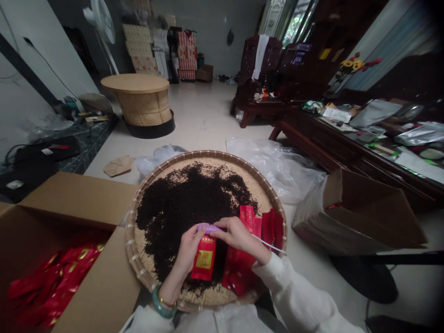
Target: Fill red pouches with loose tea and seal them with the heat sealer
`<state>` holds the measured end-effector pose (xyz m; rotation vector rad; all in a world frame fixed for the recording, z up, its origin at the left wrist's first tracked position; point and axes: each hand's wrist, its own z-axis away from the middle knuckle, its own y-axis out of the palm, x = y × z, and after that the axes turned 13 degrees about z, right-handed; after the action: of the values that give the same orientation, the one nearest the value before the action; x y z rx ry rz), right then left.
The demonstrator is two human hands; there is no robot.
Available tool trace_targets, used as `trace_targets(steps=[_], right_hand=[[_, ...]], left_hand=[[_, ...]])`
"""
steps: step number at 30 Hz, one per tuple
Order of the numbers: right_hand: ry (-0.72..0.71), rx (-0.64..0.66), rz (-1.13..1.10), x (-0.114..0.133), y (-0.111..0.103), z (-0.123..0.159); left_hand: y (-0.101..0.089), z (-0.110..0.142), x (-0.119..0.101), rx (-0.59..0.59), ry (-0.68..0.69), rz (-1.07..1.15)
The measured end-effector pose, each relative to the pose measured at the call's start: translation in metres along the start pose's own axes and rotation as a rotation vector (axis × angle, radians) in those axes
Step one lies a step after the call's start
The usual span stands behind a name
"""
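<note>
My left hand (187,252) is shut on the top of a red sachet with a gold label (203,259), which hangs above the tray. My right hand (239,236) grips a lilac plastic handheld tool (208,228), pressing it near the sachet's top edge. A thin white cord or stick (268,243) runs from under that hand. Below lies a round woven bamboo tray (208,155) holding a heap of dark loose tea leaves (187,203). Several more red sachets (239,273) lie on the tray under and beyond my right hand.
An open cardboard box (65,203) full of red sachets stands at my left. Another cardboard box (357,212) lies at my right. Crumpled clear plastic (274,169) lies behind the tray. A long wooden table (347,143) with packets runs along the right.
</note>
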<state>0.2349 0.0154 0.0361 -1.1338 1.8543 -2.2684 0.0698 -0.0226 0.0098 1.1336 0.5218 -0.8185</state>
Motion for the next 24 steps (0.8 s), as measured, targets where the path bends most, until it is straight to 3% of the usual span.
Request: trace_targets(steps=[6, 16, 24], right_hand=[[0.069, 0.012, -0.017, -0.003, -0.005, 0.000], [0.082, 0.053, -0.100, -0.007, -0.016, 0.001], [0.045, -0.007, -0.115, -0.006, -0.014, 0.001]], left_hand=[[-0.007, 0.003, 0.007, 0.076, -0.218, -0.103], [-0.008, 0.003, 0.006, 0.055, -0.156, -0.097], [-0.007, 0.005, 0.004, 0.086, -0.219, 0.023]])
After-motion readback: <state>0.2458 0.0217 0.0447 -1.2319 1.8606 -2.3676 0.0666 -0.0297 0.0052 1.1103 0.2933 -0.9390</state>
